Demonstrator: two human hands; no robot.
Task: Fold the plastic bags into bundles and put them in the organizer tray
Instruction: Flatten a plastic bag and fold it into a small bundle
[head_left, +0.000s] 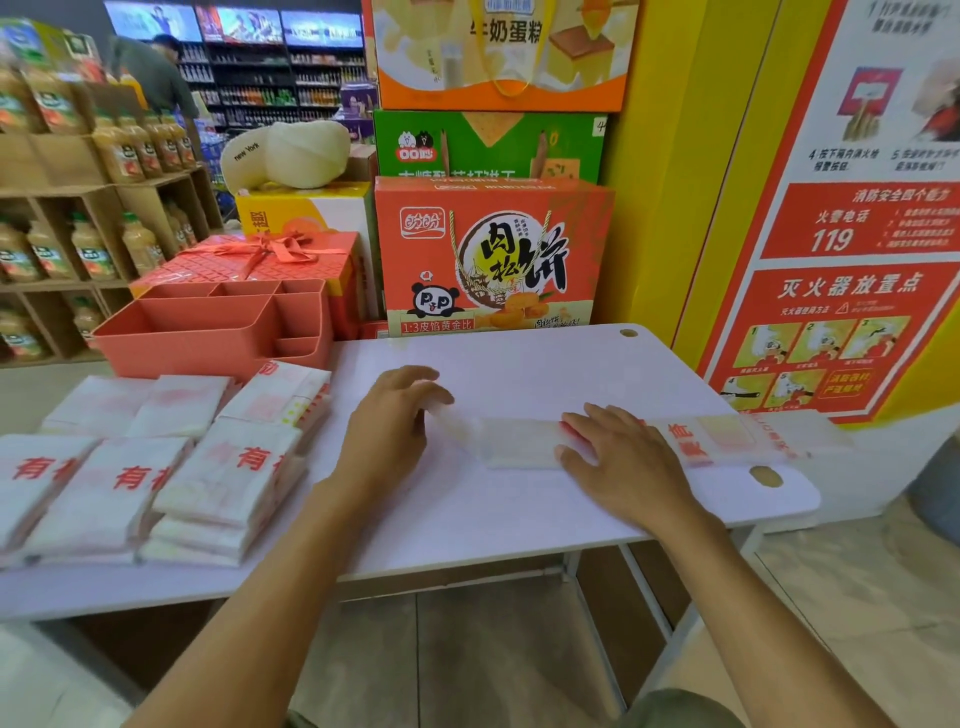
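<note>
Two hands work one plastic bag (519, 441), which is folded to a long narrow strip and lies crosswise on the white table (519, 519), right of centre.

- Left hand (389, 421): fingers curled, pinching the strip's blurred left end.
- Right hand (618, 457): flat, fingers spread, pressing down on the strip's middle.
- Stacks of flat bags (156, 467), red print: left part of the table, toward the front.
- Organizer tray (208, 343), coral, several compartments: just behind the stacks, at the table's far edge.
- Orange carton (493, 260): upright behind the table.
</note>
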